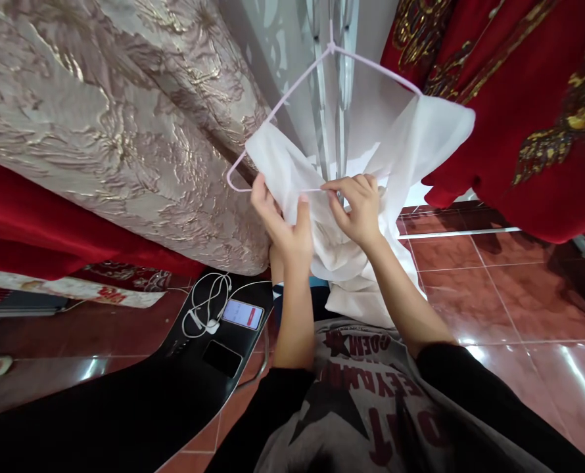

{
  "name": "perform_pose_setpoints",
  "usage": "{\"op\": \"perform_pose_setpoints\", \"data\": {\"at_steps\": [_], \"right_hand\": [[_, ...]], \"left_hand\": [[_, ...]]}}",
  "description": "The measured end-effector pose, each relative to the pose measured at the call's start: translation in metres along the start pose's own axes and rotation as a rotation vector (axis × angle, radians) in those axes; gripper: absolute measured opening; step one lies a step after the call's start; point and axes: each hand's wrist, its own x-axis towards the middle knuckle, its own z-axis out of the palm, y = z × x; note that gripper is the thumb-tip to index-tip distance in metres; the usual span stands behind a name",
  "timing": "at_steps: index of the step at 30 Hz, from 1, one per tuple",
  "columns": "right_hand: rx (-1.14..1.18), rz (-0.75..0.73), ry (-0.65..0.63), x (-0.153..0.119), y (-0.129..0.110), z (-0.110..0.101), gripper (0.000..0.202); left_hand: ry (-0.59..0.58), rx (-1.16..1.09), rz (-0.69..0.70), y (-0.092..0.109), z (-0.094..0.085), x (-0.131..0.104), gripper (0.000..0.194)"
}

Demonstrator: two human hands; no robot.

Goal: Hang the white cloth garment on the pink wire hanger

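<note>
A pale pink clothes hanger [294,87] hangs in front of me, with a sheer white garment [423,131] draped over both its shoulders. The garment's lower folds bunch over my lap. At the left part of the hanger, my left hand [288,230] is closed on the white fabric beside the bottom bar, thumb on the near side and fingers partly behind the cloth. My right hand [359,207] pinches at the bottom bar near the middle, its thumb and index finger close together. Some of its fingers are hidden by cloth, so I cannot tell how much fabric they hold.
Pink-gold textured fabric [139,131] hangs close on the left, red embroidered garments [509,118] on the right. A metal rack post [342,125] stands behind the hanger. On a black chair [174,381] lie a lit phone [243,314], a dark phone [222,359] and a white cable [208,302].
</note>
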Motion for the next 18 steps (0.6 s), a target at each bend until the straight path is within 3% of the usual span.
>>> {"op": "perform_pose_setpoints", "data": {"at_steps": [2,5,12,15,18], "right_hand": [[0.004,0.005,0.009,0.0,0.002,0.0,0.022],[0.007,0.004,-0.003,0.0,0.006,-0.004,0.023],[0.083,-0.034,0.044,-0.001,0.007,-0.013,0.02],[0.108,-0.041,0.059,-0.001,0.003,-0.011,0.022],[0.109,-0.023,0.047,-0.001,0.001,-0.007,0.022]], "left_hand": [[-0.011,-0.138,-0.085,0.005,0.008,-0.007,0.065],[-0.072,-0.302,-0.207,0.015,0.006,0.002,0.064],[-0.026,-0.481,-0.259,0.036,-0.032,0.077,0.025],[-0.018,-0.753,-0.384,0.022,-0.057,0.093,0.018],[0.15,-0.744,-0.351,-0.009,-0.083,0.077,0.017]]}}
